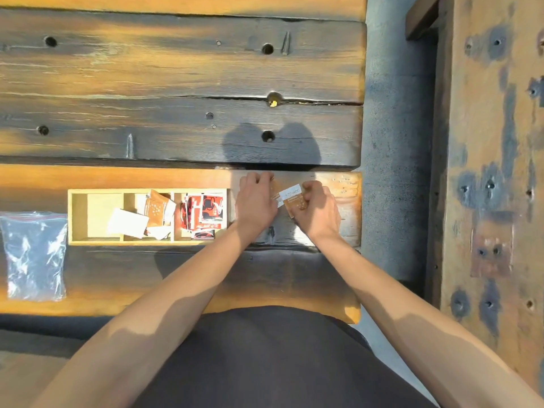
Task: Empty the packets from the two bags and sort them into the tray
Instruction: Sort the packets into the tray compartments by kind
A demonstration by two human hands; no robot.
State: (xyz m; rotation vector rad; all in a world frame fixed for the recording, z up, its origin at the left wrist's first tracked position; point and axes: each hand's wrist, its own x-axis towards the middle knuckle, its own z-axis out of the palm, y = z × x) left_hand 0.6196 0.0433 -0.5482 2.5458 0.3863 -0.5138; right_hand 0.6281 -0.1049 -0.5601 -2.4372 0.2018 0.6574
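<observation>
Out on a heavy table (176, 69) of thick weathered planks, orange-brown with dark charred patches, bolt holes and long cracks, low sunlight throws hard shadows across the wood. Far left, a clear zip bag (34, 254) lies flat and crumpled on the near plank, just beside the tray's left end. Next comes the pale wooden tray (147, 242), long and divided into compartments: the narrow leftmost one shows bare wood, a white packet (127, 222) lies across the divider between the next two, orange-brown packets (156, 210) lean in the middle section with more white ones around them, and the rightmost section is stuffed with red packets (206, 210). Right of the tray, both hands are down on the plank, close together. The left hand (255, 203) sits just off the tray's right end, knuckles up, fingers curled down at the far edge of the plank; something orange-brown peeks out at its right side, but what the fingers have hold of cannot be made out. The right hand (319, 212) is curled too, thumb and fingers pinching an orange-brown packet with a white top (294, 198), which sits between the two hands, tilted, touching the left hand's edge. Beyond the table's right end runs a strip of grey concrete floor (394, 142), then another patchy wooden surface (494, 142) at far right.
</observation>
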